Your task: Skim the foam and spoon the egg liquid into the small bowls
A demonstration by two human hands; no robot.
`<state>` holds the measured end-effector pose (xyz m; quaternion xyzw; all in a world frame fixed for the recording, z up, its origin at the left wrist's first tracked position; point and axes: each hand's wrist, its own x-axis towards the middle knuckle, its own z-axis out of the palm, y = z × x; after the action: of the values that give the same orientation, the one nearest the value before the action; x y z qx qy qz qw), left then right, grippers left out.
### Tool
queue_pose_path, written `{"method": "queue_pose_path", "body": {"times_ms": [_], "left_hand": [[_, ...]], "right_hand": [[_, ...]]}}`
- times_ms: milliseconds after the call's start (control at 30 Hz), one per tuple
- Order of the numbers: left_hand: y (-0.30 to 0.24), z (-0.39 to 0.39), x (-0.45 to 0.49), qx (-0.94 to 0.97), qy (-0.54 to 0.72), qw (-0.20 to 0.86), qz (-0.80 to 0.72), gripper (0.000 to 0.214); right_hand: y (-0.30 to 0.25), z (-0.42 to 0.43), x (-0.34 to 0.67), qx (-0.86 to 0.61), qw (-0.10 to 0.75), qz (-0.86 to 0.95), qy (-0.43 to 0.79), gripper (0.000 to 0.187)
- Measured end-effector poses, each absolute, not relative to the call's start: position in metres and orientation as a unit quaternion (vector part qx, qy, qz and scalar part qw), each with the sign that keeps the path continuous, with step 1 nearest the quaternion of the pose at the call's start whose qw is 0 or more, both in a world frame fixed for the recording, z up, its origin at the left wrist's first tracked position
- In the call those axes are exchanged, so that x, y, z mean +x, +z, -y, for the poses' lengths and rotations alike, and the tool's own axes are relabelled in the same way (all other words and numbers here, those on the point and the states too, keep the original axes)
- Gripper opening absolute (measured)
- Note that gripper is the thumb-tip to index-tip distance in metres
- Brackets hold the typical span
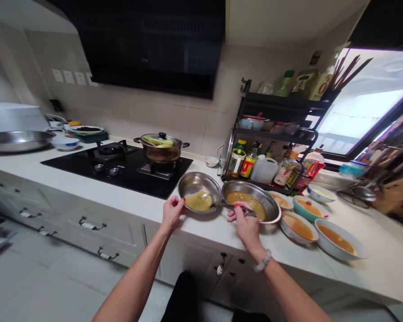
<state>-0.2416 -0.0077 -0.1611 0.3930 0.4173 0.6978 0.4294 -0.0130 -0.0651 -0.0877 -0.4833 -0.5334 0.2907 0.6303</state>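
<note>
Two steel bowls with yellowish broth stand side by side on the counter. At the rim of the left steel bowl point(196, 180), my left hand point(172, 214) pinches the edge between thumb and fingers. My right hand point(246, 226) is wrapped round the dark handle of a ladle point(225, 205), above the near part of the right steel bowl point(273, 206). The ladle's head dips into the broth in the left bowl, which looks tilted slightly. Greenish bits float in that broth.
Several bowls of orange-brown liquid, including a large white bowl point(357, 249), stand on the right. Behind them is a black rack point(272, 134) with bottles. A lidded pot point(161, 152) sits on the black gas hob point(134, 179). A wide steel pan point(18, 141) lies far left.
</note>
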Motion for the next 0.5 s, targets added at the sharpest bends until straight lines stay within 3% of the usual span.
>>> {"method": "queue_pose_path", "body": {"times_ms": [167, 500], "left_hand": [[-0.161, 0.008, -0.241, 0.399, 0.698, 0.429, -0.411, 0.029], [-0.162, 0.007, -0.242, 0.406, 0.696, 0.417, -0.421, 0.028]], "right_hand": [[-0.082, 0.053, -0.006, -0.469, 0.712, 0.383, 0.355, 0.025], [-0.072, 0.055, 0.002, -0.454, 0.730, 0.336, 0.386, 0.024]]}}
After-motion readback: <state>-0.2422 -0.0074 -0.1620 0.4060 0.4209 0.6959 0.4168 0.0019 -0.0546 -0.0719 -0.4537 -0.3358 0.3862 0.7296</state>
